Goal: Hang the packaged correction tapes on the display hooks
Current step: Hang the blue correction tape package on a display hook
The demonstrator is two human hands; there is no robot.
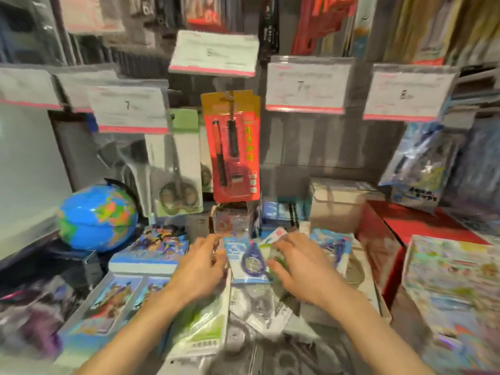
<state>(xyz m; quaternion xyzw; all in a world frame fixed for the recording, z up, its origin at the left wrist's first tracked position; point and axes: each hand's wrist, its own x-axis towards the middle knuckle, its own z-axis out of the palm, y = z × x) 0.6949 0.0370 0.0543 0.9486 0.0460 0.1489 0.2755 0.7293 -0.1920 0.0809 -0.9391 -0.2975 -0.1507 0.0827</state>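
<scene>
Left hand [201,269] down on the pile, fingers curled loose, holding nothing seen. Blue correction tape pack [247,262] flat between both hands. Right hand [297,269] beside it, fingers bent; grip hard to tell. Picking-up step, probably. Next: pinch pack, lift to hook [226,94].

Price cards hanging along the display rail show single blurred digits: "7" on the left card [129,106], "5" on the raised centre card [213,53], "7" on the next card [305,86], and perhaps "6" or "8" on the right card [405,95]. The yellow characters on the red blister pack [234,147] are unreadable.
</scene>
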